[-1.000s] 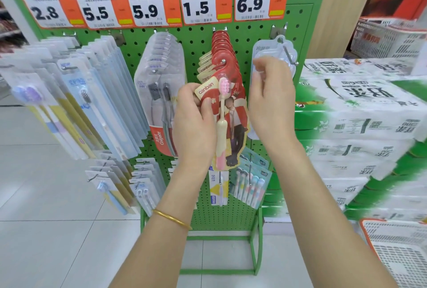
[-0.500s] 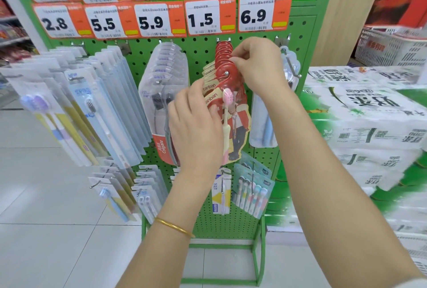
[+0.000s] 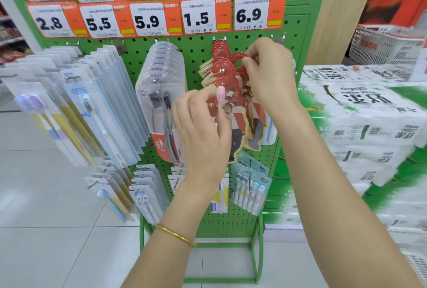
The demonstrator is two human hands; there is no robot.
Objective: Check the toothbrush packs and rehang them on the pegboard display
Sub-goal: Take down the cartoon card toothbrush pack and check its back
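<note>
A shop aisle with pale floor tiles (image 3: 46,195) holds a green pegboard (image 3: 198,52) topped by two rows of orange and white price tags (image 3: 203,18). A bunch of red toothbrush packs (image 3: 219,49) hangs from a peg at its upper middle. The left hand (image 3: 203,130), a gold bracelet (image 3: 175,234) on its wrist, grips the front pack (image 3: 233,93) beside its pink brush head, fingers curled on the card; the peg tip shows through that pack's hook. The right hand (image 3: 270,72) pinches the red hook top of a second pack (image 3: 239,56), just right of the bunch; whether it is on the peg cannot be told. Clear packs (image 3: 92,102) hang to the left, and stacked tissue bales (image 3: 369,114) stand on the right.
</note>
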